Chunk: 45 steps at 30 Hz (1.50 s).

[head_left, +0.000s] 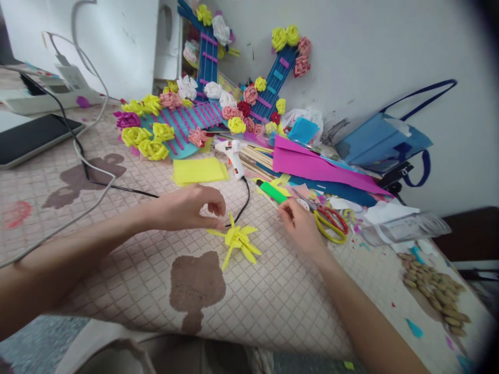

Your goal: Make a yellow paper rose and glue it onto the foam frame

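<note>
My left hand (187,208) rests on the quilted surface with thumb and fingers pinched on a strip of a yellow foam flower (237,240), whose strips spread out like a star. My right hand (300,226) lies to the right of the flower, fingers curled near scissors with red and yellow handles (331,221); whether it holds anything is hidden. A green marker (273,192) lies just beyond it.
A white glue gun (233,153) with a black cord, a yellow foam sheet (199,170), pink and blue foam sheets (315,169), flower-covered blue craft pieces (175,127), a blue bag (384,140), a tablet (31,137), cables and a pile of seeds (434,291).
</note>
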Available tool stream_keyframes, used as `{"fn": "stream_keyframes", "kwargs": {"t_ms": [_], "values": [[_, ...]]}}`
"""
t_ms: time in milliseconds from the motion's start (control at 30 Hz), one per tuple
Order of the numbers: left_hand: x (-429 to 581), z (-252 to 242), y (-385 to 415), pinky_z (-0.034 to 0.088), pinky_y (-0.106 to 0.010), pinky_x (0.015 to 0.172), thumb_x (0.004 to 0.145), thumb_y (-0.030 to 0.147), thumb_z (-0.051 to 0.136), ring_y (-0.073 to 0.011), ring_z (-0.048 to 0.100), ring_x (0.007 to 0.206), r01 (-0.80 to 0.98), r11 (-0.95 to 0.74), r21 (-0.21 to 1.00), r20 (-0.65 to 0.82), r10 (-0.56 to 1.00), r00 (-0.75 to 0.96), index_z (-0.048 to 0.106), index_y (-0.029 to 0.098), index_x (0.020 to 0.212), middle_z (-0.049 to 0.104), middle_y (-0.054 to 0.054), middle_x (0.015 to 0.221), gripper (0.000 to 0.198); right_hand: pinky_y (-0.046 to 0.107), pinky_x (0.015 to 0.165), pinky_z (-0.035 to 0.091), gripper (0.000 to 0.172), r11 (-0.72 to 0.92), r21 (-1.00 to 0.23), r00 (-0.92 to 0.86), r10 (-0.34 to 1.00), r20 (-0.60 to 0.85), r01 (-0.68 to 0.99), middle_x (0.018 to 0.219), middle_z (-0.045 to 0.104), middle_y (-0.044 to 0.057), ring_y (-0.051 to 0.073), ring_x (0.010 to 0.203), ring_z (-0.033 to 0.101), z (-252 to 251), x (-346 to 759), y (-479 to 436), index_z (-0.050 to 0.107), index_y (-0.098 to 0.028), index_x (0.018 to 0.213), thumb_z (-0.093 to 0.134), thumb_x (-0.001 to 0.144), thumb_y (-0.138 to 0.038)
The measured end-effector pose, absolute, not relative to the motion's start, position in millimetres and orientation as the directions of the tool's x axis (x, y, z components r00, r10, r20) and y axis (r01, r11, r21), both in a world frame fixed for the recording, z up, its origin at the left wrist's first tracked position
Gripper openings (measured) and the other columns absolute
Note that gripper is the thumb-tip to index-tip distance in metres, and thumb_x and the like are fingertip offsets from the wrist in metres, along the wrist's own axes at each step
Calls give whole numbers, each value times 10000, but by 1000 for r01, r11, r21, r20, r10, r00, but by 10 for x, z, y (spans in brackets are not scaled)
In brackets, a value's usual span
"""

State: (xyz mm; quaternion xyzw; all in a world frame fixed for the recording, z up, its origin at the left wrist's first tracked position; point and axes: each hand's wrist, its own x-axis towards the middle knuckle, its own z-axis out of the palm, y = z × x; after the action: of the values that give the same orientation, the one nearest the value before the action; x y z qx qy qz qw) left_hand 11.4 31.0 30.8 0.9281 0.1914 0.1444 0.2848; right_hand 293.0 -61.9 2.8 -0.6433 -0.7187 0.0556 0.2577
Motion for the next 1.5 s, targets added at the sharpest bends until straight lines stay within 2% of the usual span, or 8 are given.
{"fn": "stream_keyframes", "kwargs": {"t_ms": [100, 233, 367, 567, 867, 1167, 1400, 1500], "values": [[121, 306, 258, 425, -207, 632, 736, 307, 717, -139, 589, 729, 252, -771, 585, 50, 345, 937, 634, 163, 837, 646, -11, 813, 194, 276, 572, 393, 71, 155, -576, 1, 965, 261, 802, 669, 540, -17, 149, 596, 521, 94, 2853, -668, 476, -237, 853, 433, 892, -279], [143, 278, 234, 415, -199, 627, 803, 166, 612, -126, 574, 703, 205, -776, 597, 43, 285, 957, 639, 162, 787, 631, -6, 758, 31, 256, 499, 341, 112, 107, -740, 34, 984, 173, 664, 619, 454, -43, 116, 520, 422, 110, 2791, -699, 514, -235, 862, 543, 844, -341], [127, 280, 265, 436, -197, 659, 810, 226, 630, -127, 586, 735, 190, -736, 649, 40, 283, 958, 639, 163, 844, 637, -16, 805, 72, 223, 414, 242, 157, -20, -965, -69, 997, -39, 260, 702, 481, -46, 55, 444, 324, 95, 2796, -696, 521, -228, 880, 565, 837, -372], [111, 276, 322, 438, -194, 671, 829, 240, 601, -122, 586, 755, 253, -727, 638, 31, 353, 935, 637, 170, 905, 642, -17, 850, 110, 214, 393, 149, 168, -195, -979, -212, 961, -178, -58, 748, 482, -50, 12, 421, 276, 110, 2821, -686, 524, -208, 863, 639, 795, -310], [108, 274, 313, 428, -191, 656, 825, 222, 591, -114, 582, 738, 271, -733, 624, 21, 362, 932, 646, 174, 887, 640, -7, 829, 95, 195, 381, 180, 227, -205, -975, -190, 964, -186, -86, 719, 458, -69, 21, 450, 306, 103, 2814, -697, 533, -219, 852, 712, 713, -214], [116, 288, 306, 427, -189, 651, 832, 214, 583, -110, 581, 722, 282, -737, 614, 14, 367, 930, 641, 167, 863, 639, -6, 812, 81, 185, 379, 154, 87, -197, -965, -134, 975, -174, -175, 483, 294, -111, 39, 389, 218, 117, 2789, -679, 525, -215, 844, 600, 810, -245], [112, 293, 285, 445, -199, 678, 799, 303, 650, -127, 597, 763, 239, -717, 654, -11, 307, 952, 634, 164, 887, 644, -17, 845, 165, 202, 375, 164, 211, -132, -990, -132, 983, -124, -52, 770, 415, -54, 28, 450, 286, 71, 2801, -679, 531, -241, 948, 641, 772, -281], [119, 299, 282, 445, -199, 678, 790, 306, 660, -128, 597, 761, 230, -715, 660, -17, 292, 956, 636, 159, 882, 643, -19, 836, 175, 212, 392, 201, 170, -58, -994, -110, 992, -69, 95, 688, 400, -62, 44, 452, 301, 72, 2808, -692, 542, -232, 948, 608, 812, -310]]}}
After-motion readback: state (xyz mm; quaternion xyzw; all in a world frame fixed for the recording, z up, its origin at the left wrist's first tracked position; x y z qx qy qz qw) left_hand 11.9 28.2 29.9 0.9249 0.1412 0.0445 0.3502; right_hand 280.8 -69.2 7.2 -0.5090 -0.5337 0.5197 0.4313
